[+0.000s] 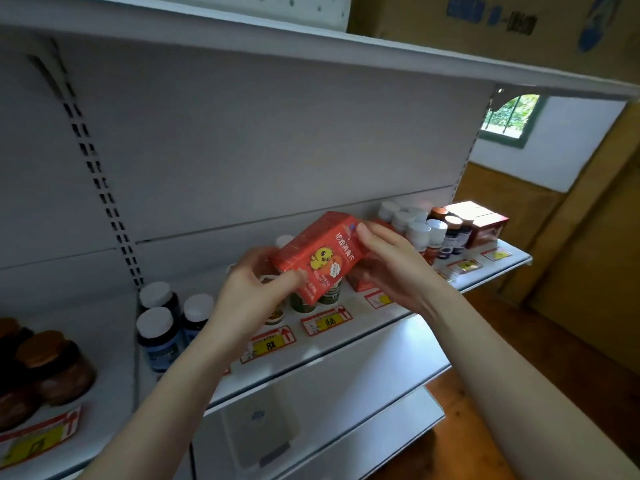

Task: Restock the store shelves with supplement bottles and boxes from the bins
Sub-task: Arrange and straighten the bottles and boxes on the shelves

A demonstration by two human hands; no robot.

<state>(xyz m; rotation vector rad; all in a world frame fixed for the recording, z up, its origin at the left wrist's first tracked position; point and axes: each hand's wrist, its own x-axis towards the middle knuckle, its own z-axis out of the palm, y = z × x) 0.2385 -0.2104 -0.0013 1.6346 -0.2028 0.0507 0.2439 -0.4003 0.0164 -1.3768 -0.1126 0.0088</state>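
A white shelf [363,341] is seen across mid-frame; above it, at centre, a tilted red box [320,254] is held; its lower left corner is pinched by the left hand [249,289]; its upper right end is gripped by the right hand [391,265], fingers curled.

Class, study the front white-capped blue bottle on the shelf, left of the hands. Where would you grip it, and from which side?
Probably the blue bottle round its body, under the white cap, from the front: it stands upright near the shelf edge, with a second bottle behind and a third bottle beside it.
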